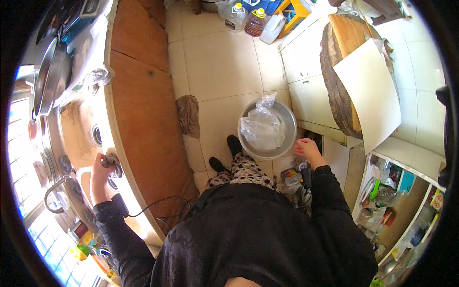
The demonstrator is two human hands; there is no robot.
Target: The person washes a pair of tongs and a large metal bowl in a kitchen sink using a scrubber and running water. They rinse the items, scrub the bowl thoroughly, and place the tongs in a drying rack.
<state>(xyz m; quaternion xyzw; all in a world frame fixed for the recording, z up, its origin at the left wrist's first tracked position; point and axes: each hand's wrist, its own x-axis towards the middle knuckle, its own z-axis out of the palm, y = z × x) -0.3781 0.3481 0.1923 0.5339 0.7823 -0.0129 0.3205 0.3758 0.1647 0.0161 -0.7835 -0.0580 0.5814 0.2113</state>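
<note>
My left hand (100, 170) grips a crumpled grey-brown cloth (113, 164) on the divider and front edge of a double-basin sink (77, 123) at the left. The basin's round drain shows above the hand, and a curved faucet (53, 190) stands beyond it. My right hand (307, 150) hangs in the air near the rim of a metal basin (292, 132), its fingers curled loosely; nothing can be made out in it. A clear plastic bag (263, 125) lies in that basin.
A brown cloth (188, 115) lies on the floor beside the wooden cabinet fronts (143, 107). Plastic jugs (255, 22) stand at the top. At the right are a wooden chopping block (331, 75), a white sheet (371, 89) and open shelves with packages (387, 190). Frying pans (53, 77) stand at the upper left.
</note>
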